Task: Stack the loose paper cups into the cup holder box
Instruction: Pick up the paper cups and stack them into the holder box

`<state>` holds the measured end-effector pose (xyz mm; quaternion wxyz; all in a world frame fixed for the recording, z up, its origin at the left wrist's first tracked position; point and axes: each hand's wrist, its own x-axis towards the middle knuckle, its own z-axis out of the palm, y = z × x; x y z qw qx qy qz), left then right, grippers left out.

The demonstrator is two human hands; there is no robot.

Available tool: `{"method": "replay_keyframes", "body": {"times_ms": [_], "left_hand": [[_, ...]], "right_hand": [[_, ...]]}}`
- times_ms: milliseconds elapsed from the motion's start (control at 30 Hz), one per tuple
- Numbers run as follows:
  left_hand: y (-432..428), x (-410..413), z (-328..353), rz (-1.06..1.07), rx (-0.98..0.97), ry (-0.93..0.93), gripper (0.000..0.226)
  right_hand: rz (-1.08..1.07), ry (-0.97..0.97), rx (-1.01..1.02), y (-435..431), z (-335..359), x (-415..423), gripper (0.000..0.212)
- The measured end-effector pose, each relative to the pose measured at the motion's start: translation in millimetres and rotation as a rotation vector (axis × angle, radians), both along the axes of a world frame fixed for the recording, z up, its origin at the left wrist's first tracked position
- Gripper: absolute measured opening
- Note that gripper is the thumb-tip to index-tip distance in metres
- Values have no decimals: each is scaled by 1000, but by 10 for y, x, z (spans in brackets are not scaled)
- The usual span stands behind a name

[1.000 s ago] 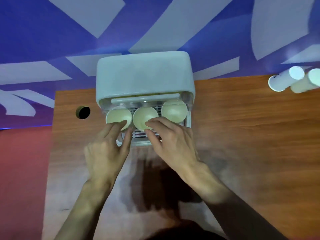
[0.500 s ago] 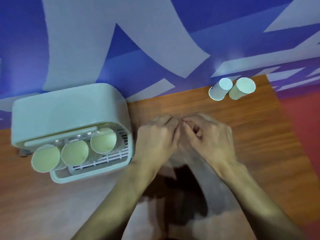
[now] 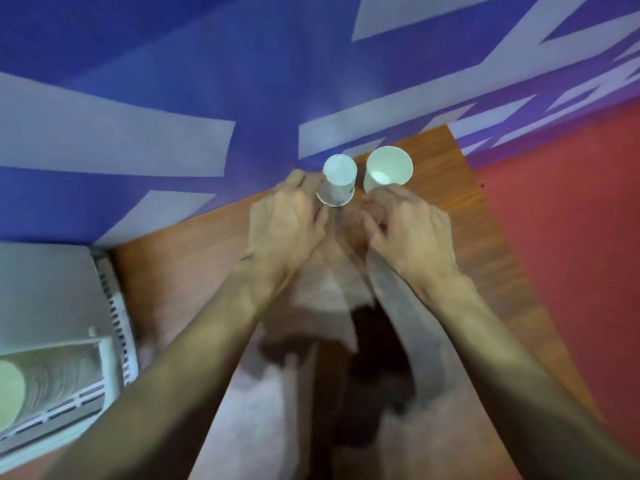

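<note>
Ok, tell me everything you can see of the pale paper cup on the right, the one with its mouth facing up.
The pale greenish-white paper cup stands upright near the far right corner of the brown wooden table, mouth up, round rim intact, tapering downward. It looks empty; its bright bottom shows inside. A white paper cup stands just left, a gap between. The right hand hides its base; contact unclear.

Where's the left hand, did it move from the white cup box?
Yes. The left hand moved right, away from the white plastic cup holder box, along the brown wooden table to the left white paper cup.
</note>
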<state>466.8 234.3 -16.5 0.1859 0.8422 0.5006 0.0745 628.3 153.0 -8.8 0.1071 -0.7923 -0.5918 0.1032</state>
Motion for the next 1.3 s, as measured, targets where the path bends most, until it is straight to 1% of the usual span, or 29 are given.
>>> {"method": "replay_keyframes", "body": {"times_ms": [67,167,233,300,367,467,567,700,767,833,867,900,933,1000,1067,1100,1200,1300], "left_hand": [[116,153,-112,-24,62,12,49],[193,331,-245,-73,154,84,64],[237,400,-328,-68,154,103,67],[245,432,-416,-61,100,107,66],[216,450,-461,-43,57,94,62],[145,447,-426,21,42,24,46],[-22,295,-313,82,55,23,43],[-549,-98,-356,81,144,128,60],[-710,-273,-444,125,135,103,62],[-717,-388,-510,146,110,100,64],[-680,-416,-529,136,77,130,70],[-631,-423,-534,109,24,162,76],[-586,-421,-520,78,-42,188,76],[-545,-416,-439,31,-125,211,58],[-596,-468,-287,24,-131,209,38],[-667,-534,-198,29,-139,214,31],[-994,-921,47,77,-177,223,23],[-1385,-1470,205,176,-182,130,20]], "right_hand": [[-29,3,-13,103,-97,176,28],[-65,8,3,199,-229,327,43],[-69,3,-14,244,-306,355,47],[-62,-7,-61,275,-390,363,44],[-52,-18,-98,296,-468,364,37],[-43,-34,-128,323,-532,354,24],[-22,-31,-138,291,-471,294,19],[55,18,-160,-102,-367,16,23],[86,90,-149,-390,-408,-164,20],[96,129,-138,-600,-490,-284,15],[99,137,-142,-666,-525,-320,14],[102,141,-145,-706,-544,-349,13],[108,146,-142,-734,-547,-377,13],[114,169,-113,-758,-515,-450,14],[125,187,-62,-770,-436,-557,15],[127,195,-34,-789,-380,-623,15],[142,204,27,-940,-156,-905,15],[185,227,45,-1130,43,-1276,15]]}}
